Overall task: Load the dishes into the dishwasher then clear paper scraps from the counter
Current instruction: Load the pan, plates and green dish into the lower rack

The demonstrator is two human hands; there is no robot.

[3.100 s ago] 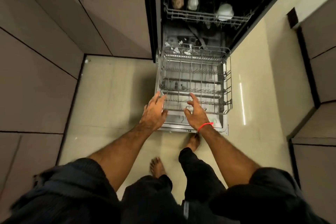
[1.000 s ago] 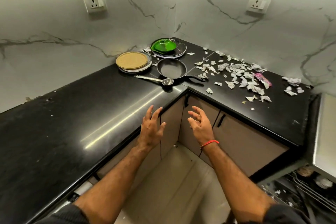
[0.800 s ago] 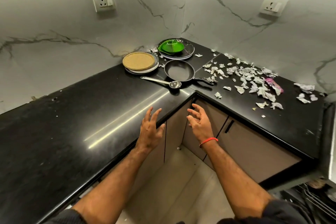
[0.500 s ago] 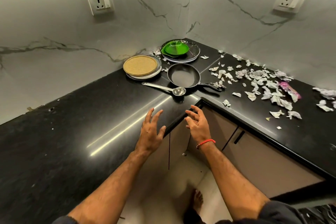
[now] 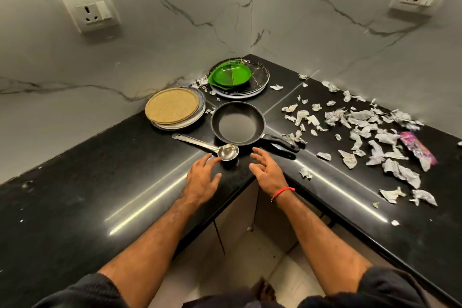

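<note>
Steel ladle point(image 5: 209, 146), shiny bowl just beyond open, empty left hand point(image 5: 203, 179) and right hand point(image 5: 268, 173).

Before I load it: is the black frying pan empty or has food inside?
Empty. The frying pan sits upright on the counter, and its dark inside shows bare, with no food or scraps.

Dim warm light, streaky glare on counter point(image 5: 150, 202), bowed wide-angle edges.
</note>
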